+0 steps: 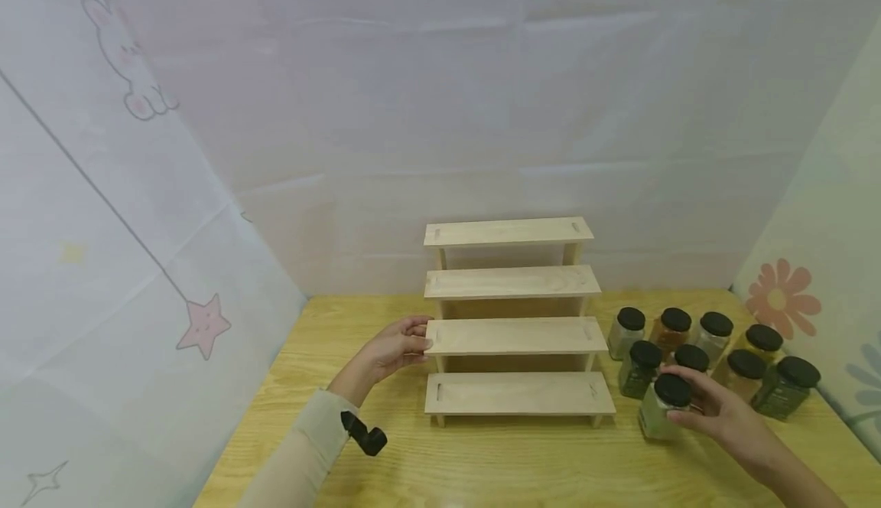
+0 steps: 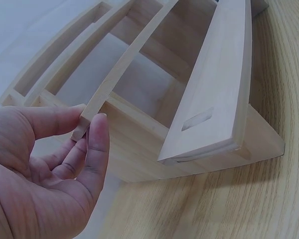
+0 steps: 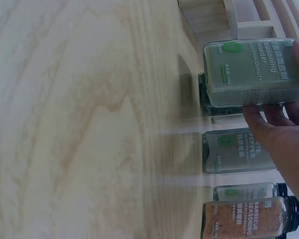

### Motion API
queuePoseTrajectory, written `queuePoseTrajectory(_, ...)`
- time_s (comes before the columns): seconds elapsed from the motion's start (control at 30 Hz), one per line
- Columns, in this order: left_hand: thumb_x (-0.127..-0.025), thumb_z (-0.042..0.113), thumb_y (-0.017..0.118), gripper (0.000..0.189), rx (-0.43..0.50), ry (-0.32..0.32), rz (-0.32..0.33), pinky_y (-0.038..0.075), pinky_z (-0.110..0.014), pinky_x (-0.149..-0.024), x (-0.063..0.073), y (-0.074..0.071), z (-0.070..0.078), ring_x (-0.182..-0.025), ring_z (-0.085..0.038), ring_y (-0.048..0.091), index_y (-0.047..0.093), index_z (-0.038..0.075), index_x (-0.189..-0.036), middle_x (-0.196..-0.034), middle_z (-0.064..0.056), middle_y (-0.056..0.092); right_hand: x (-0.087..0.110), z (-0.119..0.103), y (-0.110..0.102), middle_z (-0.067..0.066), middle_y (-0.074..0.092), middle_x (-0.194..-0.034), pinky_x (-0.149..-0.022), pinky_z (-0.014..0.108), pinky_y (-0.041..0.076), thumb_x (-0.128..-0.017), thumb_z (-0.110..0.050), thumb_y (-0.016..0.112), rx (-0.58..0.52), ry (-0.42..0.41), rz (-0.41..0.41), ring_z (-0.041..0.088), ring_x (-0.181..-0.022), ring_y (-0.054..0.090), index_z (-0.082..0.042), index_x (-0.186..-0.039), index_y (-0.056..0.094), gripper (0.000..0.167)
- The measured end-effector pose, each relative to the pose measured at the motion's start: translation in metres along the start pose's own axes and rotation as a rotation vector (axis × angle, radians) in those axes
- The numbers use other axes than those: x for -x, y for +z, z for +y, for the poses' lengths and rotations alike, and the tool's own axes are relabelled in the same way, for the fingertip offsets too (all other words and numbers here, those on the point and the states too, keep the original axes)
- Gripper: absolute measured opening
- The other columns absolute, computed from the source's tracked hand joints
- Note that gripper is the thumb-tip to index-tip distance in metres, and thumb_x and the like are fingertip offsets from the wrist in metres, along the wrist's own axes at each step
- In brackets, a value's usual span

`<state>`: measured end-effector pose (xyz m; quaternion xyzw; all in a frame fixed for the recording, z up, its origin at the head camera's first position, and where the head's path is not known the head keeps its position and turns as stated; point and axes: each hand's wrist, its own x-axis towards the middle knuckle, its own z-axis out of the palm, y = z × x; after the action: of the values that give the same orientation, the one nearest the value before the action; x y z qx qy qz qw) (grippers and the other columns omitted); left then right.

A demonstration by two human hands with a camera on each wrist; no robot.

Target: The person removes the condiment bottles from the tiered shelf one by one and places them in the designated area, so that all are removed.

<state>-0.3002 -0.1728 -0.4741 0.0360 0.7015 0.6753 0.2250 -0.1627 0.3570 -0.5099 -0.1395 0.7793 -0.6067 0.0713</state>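
A light wooden four-step rack (image 1: 512,337) stands on the table. At its left side my left hand (image 1: 394,351) pinches the end of the second board from the bottom; in the left wrist view, thumb and fingers grip that shelf board (image 2: 112,79) at its tip. Right of the rack, my right hand (image 1: 723,412) holds a square glass seasoning powder jar (image 1: 657,418) with a black lid and pale green contents. The right wrist view shows its label (image 3: 261,62) facing the camera, the fingers beneath its side. The jar looks upright in the head view.
Several black-lidded spice jars crowd behind the right hand, among them a dark green jar (image 1: 787,389), a barbecue seasoning jar (image 3: 244,218) and a white pepper jar (image 3: 234,152). A pale printed curtain (image 1: 482,110) backs the wooden table (image 1: 509,462).
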Motion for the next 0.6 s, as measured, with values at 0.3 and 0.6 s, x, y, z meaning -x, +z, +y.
queuePoseTrajectory(0.3, -0.098, 0.001, 0.063, 0.066, 0.010, -0.003, -0.004, 0.059, -0.028, -0.080, 0.000, -0.001, 0.001, -0.086, -0.016, 0.055, 0.033, 0.003, -0.156, -0.126, -0.016, 0.042, -0.001, 0.009, 0.003, -0.031, 0.045, -0.139, -0.085, 0.020, 0.056, -0.097, 0.004, 0.061, -0.026, -0.059, -0.004, -0.012, -0.119, 0.053, 0.002, -0.152, 0.037, 0.060)
queuePoseTrajectory(0.6, -0.097, 0.001, 0.065, 0.063, 0.008, -0.002, -0.001, 0.059, -0.034, -0.086, 0.000, -0.001, 0.000, -0.087, -0.017, 0.055, 0.038, 0.006, -0.154, -0.126, -0.015, 0.043, -0.001, 0.014, 0.004, -0.034, 0.039, -0.138, -0.085, 0.016, 0.054, -0.097, -0.001, 0.064, -0.005, -0.005, 0.016, -0.015, -0.117, 0.052, -0.002, -0.151, 0.041, 0.059)
